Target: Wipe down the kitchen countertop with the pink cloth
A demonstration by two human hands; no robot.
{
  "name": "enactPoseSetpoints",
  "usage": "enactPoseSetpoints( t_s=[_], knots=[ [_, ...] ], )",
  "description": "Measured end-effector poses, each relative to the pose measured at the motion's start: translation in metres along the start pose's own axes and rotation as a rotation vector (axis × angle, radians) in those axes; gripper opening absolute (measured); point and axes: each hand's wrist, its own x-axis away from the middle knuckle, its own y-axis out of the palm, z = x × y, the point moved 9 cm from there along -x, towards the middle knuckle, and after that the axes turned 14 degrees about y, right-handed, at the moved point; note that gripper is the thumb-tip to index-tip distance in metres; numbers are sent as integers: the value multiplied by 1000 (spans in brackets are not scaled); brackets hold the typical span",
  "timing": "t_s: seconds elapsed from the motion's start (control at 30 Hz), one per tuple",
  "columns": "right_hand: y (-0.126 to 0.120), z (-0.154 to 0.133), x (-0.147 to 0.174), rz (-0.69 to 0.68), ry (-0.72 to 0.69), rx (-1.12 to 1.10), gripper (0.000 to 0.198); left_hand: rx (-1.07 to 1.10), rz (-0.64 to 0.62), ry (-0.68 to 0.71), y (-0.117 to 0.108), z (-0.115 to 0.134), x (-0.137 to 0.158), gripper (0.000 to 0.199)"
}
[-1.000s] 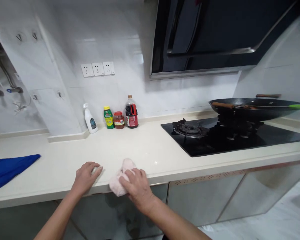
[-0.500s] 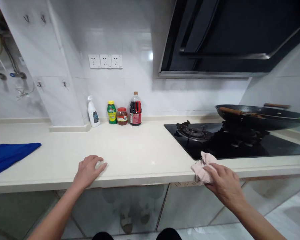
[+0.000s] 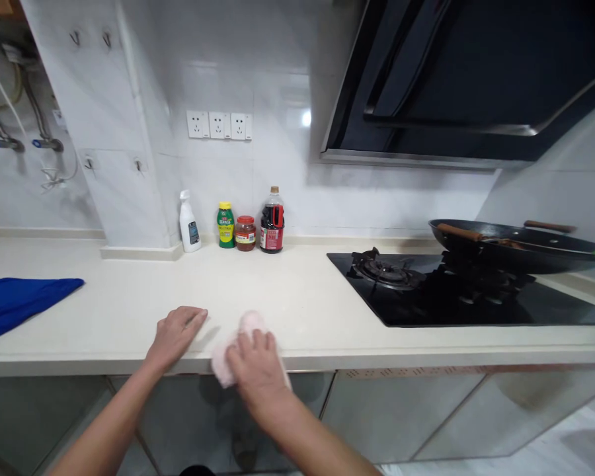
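Observation:
My right hand [image 3: 258,367] presses a pale pink cloth [image 3: 224,363] against the front edge of the white countertop [image 3: 307,297]. Part of the cloth hangs over that edge, and motion blurs it. To its left, my left hand [image 3: 176,335] rests at the counter's front with fingers stretched out and nothing in them. A small gap separates the two hands.
Against the wall stand a white spray bottle [image 3: 189,225], a green bottle with a yellow cap [image 3: 225,226], a red-lidded jar [image 3: 245,235] and a dark sauce bottle [image 3: 272,221]. A blue cloth [image 3: 27,301] lies left. A wok [image 3: 515,248] sits on the gas stove [image 3: 401,301].
My right hand has swept the pink cloth leftward along the counter's front edge, from beside the stove to near my left hand. My left hand has stayed about in place.

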Motion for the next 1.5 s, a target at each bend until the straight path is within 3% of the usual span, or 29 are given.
enactPoseSetpoints(
  t_s=[0.07, 0.13, 0.2, 0.3, 0.43, 0.6, 0.77, 0.87, 0.93, 1.0, 1.07, 1.13, 1.2, 1.33, 1.5],
  knots=[
    [13, -42, -9, 53, -47, -32, 16, 18, 21, -38, -2, -6, -1, 56],
    [22, -64, -11, 88, -87, -63, 19, 6, 22, -35, -3, -7, -3, 56],
    [25, -66, -6, 119, -125, -90, 19, -15, 10, -13, -3, -6, -3, 54],
    [17, -40, 11, 219, -180, -119, 19, -56, -16, -5, -3, -6, -4, 54],
    [-7, 29, 36, 306, -108, -100, 20, -91, -44, -4, -4, -7, -5, 54],
    [-34, 137, 68, 212, 64, -22, 33, -110, -15, 43, -7, -5, -7, 53],
    [-59, 269, 110, 120, 305, 108, 46, -121, -21, 55, -6, -2, -8, 50],
    [-81, 329, 133, 100, 377, 26, 47, -115, -21, 62, -6, 1, -8, 49],
    [-96, 350, 145, 50, 394, -125, 47, -106, -18, 63, -5, 1, -8, 49],
    [-106, 361, 154, -45, 475, -332, 45, -102, -15, 64, -3, -1, -8, 48],
    [-113, 370, 163, -105, 670, -581, 45, -105, -11, 69, -2, -3, -8, 48],
    [-120, 376, 168, -55, 905, -855, 51, -112, -16, 81, 0, -4, -8, 47],
    [-123, 375, 162, 51, 1045, -1125, 57, -117, -24, 94, 1, -3, -8, 48],
    [-124, 360, 113, 204, 1064, -1462, 59, -124, -29, 98, 1, 0, -6, 50],
    [-108, 348, 36, 265, 934, -1707, 52, -148, -28, 81, 1, 2, -4, 51]
  ],
)
